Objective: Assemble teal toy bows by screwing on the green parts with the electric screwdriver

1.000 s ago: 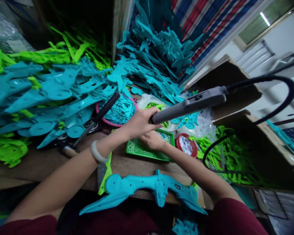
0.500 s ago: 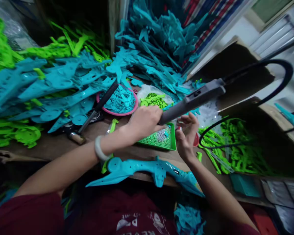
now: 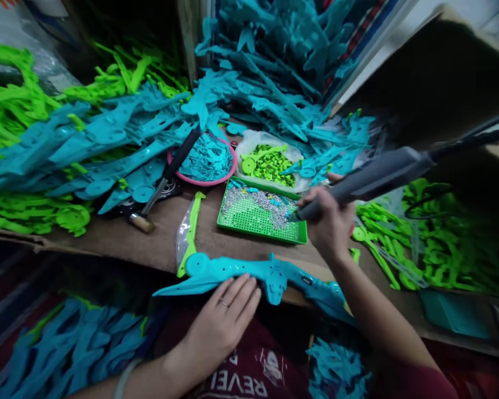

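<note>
My right hand (image 3: 330, 221) is wrapped round the grey electric screwdriver (image 3: 366, 177), whose tip hangs over the right part of the green perforated tray (image 3: 261, 227). Small silvery screws (image 3: 249, 200) and a few blue bits lie scattered in that tray. My left hand (image 3: 228, 307) rests with fingers stretched out on the near edge of a long blue plastic toy bow body (image 3: 228, 270), which lies along the table's front edge. Just beyond the bow's left end is a green part with a clear curved blade (image 3: 187, 235).
Blue plastic parts (image 3: 120, 138) and green ones (image 3: 33, 213) are heaped at left. Behind the tray are a pink-rimmed basin (image 3: 205, 181) of blue pieces and a plastic bag (image 3: 303, 180) of small green pieces. A hammer-like tool (image 3: 162, 188) stands left; a carton (image 3: 453, 72) rises right.
The screwdriver has passed from my left hand to my right and now points into the tray. My left hand has come down onto the blue bow body. The view has shifted a little.
</note>
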`<state>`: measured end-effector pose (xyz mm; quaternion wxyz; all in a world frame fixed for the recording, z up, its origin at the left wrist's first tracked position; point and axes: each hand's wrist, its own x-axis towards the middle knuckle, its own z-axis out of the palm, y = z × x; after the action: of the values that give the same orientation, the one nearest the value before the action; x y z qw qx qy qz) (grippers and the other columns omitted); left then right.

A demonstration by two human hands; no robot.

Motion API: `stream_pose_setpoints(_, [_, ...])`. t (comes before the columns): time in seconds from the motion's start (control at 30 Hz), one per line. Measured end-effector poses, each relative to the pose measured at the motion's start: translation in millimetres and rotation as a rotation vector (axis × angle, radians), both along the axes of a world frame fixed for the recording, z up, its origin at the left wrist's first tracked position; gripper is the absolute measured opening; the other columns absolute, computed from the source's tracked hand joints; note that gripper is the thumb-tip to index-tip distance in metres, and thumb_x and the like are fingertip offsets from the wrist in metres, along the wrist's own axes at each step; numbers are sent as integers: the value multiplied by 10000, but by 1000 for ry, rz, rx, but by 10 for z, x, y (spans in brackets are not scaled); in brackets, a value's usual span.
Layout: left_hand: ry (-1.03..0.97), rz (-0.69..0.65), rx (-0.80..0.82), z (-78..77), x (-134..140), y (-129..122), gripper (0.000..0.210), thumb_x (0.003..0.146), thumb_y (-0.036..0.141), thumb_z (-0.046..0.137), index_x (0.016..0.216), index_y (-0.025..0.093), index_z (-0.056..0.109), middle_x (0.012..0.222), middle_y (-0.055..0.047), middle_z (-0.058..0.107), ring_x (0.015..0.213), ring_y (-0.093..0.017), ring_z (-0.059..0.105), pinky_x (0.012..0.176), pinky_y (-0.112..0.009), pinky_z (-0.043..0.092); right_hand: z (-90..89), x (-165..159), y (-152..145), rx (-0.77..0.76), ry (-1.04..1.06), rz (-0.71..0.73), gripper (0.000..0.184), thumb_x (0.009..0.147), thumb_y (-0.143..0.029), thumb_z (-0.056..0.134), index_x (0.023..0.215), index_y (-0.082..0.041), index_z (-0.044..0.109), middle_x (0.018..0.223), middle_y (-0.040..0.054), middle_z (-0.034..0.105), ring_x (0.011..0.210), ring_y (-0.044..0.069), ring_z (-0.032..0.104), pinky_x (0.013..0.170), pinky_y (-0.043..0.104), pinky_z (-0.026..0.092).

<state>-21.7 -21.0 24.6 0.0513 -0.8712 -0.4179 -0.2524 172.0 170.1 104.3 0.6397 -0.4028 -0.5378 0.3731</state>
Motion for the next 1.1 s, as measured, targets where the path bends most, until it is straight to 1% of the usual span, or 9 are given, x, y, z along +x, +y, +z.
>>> stream_pose_setpoints(0.07, [-32,-63,39,-172,246,79,404,958,187,509,1346,119,596,1424,-105,603,1366,-258,516,1068,-416,520,-121,-263,64,47,-19,40,386,838,-352,686,1181,-279,526,620,-81,536,510,123,556,560,298,507])
stream_pose_setpoints(0.17, [-69,-71,105,-334,533,213,394,956,150,482,1320,84,615,1364,-112,648,1312,-251,570,1044,-383,539,-337,-538,114,33,14,151,337,866,-382,660,1150,-256,531,571,-92,489,446,115,507,485,291,472])
stream_pose_setpoints(0.27, [-135,-85,172,-413,604,284,387,942,116,460,1278,63,646,1316,-120,679,1283,-261,596,1047,-366,532,-505,-622,109,27,68,220,324,867,-364,661,1129,-247,510,566,-97,487,434,113,496,461,287,459])
stream_pose_setpoints(0.4, [-188,-89,197,-453,560,290,386,939,123,463,1270,77,657,1321,-110,678,1277,-253,605,1056,-361,535,-620,-620,102,-13,56,241,381,858,-401,665,1142,-259,456,576,-102,488,436,110,489,452,282,452])
stream_pose_setpoints(0.53, [-195,-87,179,-441,556,292,378,934,128,477,1259,82,664,1316,-108,681,1271,-246,611,1028,-355,560,-683,-636,137,-23,44,248,382,846,-444,657,1096,-268,427,553,-108,459,420,113,480,427,283,446])
stream_pose_setpoints(0.67, [-198,-99,160,-421,561,304,376,942,127,467,1259,79,665,1299,-100,692,1265,-250,614,1024,-350,557,-692,-658,152,-22,45,258,363,847,-462,656,1039,-282,406,557,-113,459,421,111,499,432,282,464])
stream_pose_setpoints(0.83, [-260,-100,103,-420,562,290,390,959,98,417,1260,86,663,1255,-71,718,1216,-212,639,1032,-321,541,-675,-670,116,-27,79,233,338,867,-399,659,1076,-264,431,591,-104,492,438,106,515,455,282,469])
stream_pose_setpoints(1.0, [-287,-81,97,-415,576,287,358,972,106,432,1226,97,683,1186,-69,746,1134,-197,673,1004,-316,549,-731,-704,132,-7,95,253,301,884,-367,665,1076,-267,456,608,-99,508,455,101,526,468,270,461])
stream_pose_setpoints(1.1, [-285,-83,108,-398,576,296,336,970,111,463,1221,77,683,1173,-74,749,1112,-205,680,983,-322,557,-666,-720,136,-19,83,244,311,870,-372,673,1074,-271,461,600,-99,511,449,109,520,480,284,476])
